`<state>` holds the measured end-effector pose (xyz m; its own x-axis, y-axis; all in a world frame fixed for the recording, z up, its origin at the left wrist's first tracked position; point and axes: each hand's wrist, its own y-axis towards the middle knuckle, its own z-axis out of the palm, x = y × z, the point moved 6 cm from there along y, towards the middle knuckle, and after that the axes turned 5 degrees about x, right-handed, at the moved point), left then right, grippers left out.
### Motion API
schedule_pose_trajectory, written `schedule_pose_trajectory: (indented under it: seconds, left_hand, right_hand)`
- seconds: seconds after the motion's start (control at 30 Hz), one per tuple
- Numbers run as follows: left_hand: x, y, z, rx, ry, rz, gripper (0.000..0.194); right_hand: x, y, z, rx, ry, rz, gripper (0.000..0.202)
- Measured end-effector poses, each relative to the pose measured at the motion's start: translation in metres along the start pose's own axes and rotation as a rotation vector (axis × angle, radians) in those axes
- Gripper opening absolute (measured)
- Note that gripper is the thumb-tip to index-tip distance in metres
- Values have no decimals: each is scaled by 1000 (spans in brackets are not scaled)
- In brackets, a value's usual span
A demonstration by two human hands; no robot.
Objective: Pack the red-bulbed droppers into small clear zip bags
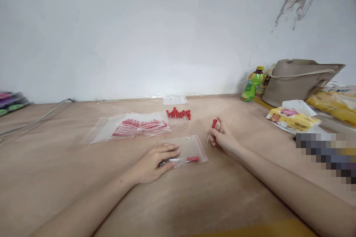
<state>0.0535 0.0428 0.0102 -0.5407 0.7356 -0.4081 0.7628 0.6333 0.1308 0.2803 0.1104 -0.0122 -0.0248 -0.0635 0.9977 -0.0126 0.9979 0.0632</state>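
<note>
My right hand (222, 137) pinches a dropper (214, 123) with a red bulb and a thin clear tube, bulb up and tip slanting down, just right of a clear zip bag (186, 143). Flat on the left part of that bag lies my left hand (158, 161), fingers stretched out. Inside the bag another red-bulbed dropper (193, 159) rests lengthwise, its tube partly hidden by my left thumb. Beyond the bag is a group of several loose droppers (178, 114), bulbs toward the wall. To their left, filled bags (139, 126) overlap in a pile.
At the wall lies a flat clear bag (175, 100). On the right stand a green drink bottle (251, 85), a beige bag (294, 81) and a yellow tissue pack (292, 118). A grey cable (41, 118) and colourful items (12, 103) are at left.
</note>
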Motion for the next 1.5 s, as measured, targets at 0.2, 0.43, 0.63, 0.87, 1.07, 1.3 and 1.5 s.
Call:
schedule_pose_trajectory:
  seconds: [0.2, 0.43, 0.63, 0.87, 1.07, 1.3, 1.5]
  left_hand:
    - [-1, 0, 0, 5, 24, -6, 39]
    - [0, -2, -3, -29, 11, -30, 45]
    - [-2, -2, -4, -31, -4, -20, 46]
    - [-2, -1, -3, -28, 11, -16, 45]
    - [-3, 0, -3, -30, 10, 1, 46]
    - [-3, 0, -1, -14, 35, 11, 43]
    - [-2, 1, 0, 8, 62, -1, 41]
  right_hand:
    - [-4, -7, 5, -81, 155, 57, 57]
    - [-10, -11, 17, 78, 363, 169, 10]
    - [-5, -8, 15, 430, 94, 210, 12]
    - [9, -13, 19, 690, -320, -72, 24]
    - [7, -19, 36, 571, -315, -264, 18]
    - [16, -28, 40, 592, -603, -509, 11]
    - [16, -15, 30, 460, -510, -441, 11]
